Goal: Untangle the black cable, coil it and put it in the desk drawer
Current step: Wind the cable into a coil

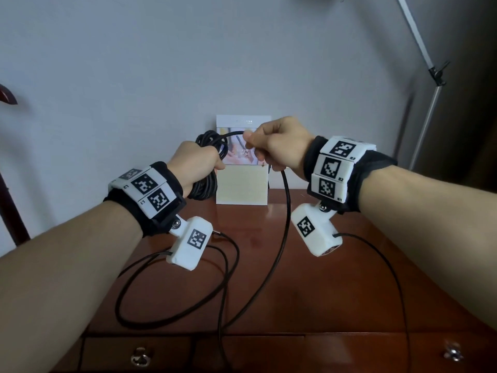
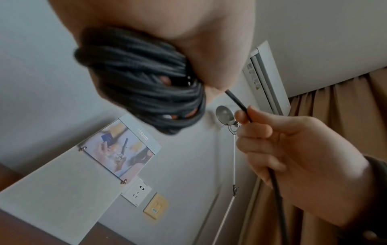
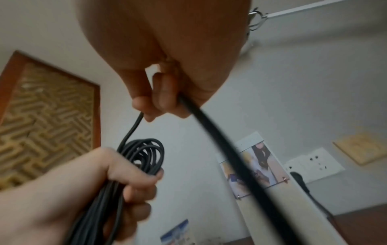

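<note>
Fingers (image 3: 138, 184) wrap the black cable (image 1: 207, 168) coil, right hand (image 1: 274, 146) pinching its strand.

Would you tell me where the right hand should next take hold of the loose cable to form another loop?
Probably on the free run of the cable hanging below the right hand, from above. It drops clear of the desk there, while the coil sits in the left hand.

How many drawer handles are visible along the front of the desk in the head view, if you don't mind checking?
2: one ring-shaped handle at the lower left of the desk front, and one knob at the lower right. More may lie below the frame's edge.
</note>
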